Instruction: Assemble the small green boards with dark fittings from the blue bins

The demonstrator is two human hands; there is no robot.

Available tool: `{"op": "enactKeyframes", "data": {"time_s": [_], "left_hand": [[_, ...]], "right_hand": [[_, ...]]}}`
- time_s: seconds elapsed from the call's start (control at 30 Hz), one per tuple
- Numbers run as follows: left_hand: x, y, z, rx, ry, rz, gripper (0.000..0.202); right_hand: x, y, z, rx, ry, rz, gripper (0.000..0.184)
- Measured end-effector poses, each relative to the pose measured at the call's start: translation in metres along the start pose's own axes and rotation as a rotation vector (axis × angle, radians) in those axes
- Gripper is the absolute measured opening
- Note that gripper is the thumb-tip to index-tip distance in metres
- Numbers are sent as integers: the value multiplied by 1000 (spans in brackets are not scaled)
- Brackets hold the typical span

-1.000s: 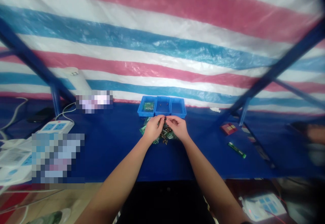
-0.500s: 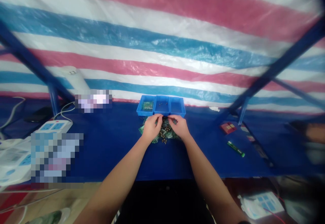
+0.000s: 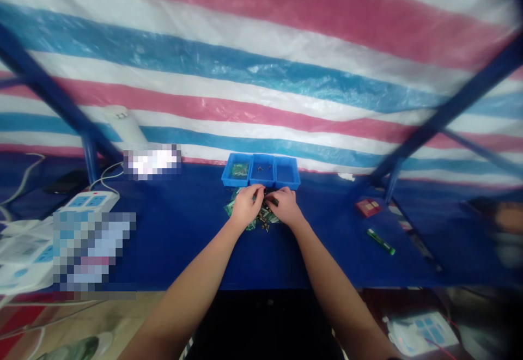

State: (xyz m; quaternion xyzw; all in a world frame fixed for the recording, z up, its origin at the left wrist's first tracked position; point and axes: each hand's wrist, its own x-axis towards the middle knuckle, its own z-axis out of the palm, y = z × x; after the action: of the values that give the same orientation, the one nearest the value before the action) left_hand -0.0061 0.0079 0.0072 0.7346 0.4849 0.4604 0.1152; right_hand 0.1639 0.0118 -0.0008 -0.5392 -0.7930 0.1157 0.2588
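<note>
Your right hand (image 3: 287, 206) shows the newest change: half a second ago its thumb and forefinger were drawn together near the far edge of the heap, and now the fingers curl downward over the heap's middle, with something dark just under the tips. Whether they grip that piece or only touch it, you cannot tell from here. Your left hand (image 3: 245, 206) has hardly moved; it arches over the heap's left side, thumb and forefinger close together near the far edge, and whether a piece is pinched there is hidden. A full second ago your fingertips met over a small piece; now a narrow gap parts them. For the work in hand, I judge this a return to the loose pieces.

The heap of small parts (image 3: 265, 222), green boards mixed with brassy bits, lies right under both hands and is partly covered by them.

Just behind the heap are three touching blue trays: the left tray (image 3: 236, 182) has green boards (image 3: 239, 170), the middle tray (image 3: 267, 181) a few tiny pieces (image 3: 259, 169), and the right tray (image 3: 288, 171) completes the row. Well to the heap's right are a green packet (image 3: 381, 242) and a red box (image 3: 368, 207).
</note>
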Motion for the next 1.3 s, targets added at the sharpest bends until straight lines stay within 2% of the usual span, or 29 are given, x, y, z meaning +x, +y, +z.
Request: {"op": "enactKeyframes", "data": {"time_s": [0.33,0.57,0.77,0.93,1.03,1.13,1.3], "left_hand": [[1,2,0,9,-15,-6,22],[1,1,-1,21,-28,15,23],[1,1,0,25,-30,29,24],[1,1,0,24,-33,23,23],[1,2,-1,31,-41,25,22],[1,2,0,44,-52,60,21],[1,2,2,48,-87,118,22]], "right_hand": [[-1,-4,-6,93,25,-8,22],[-4,2,-13,108,-99,-67,30],[-3,5,-10,133,-102,-64,30],[-1,4,-8,220,-16,-57,24],[0,1,-8,385,129,-17,21],[1,-3,-9,614,271,87,23],[1,-8,-9,820,315,206,31]]}}
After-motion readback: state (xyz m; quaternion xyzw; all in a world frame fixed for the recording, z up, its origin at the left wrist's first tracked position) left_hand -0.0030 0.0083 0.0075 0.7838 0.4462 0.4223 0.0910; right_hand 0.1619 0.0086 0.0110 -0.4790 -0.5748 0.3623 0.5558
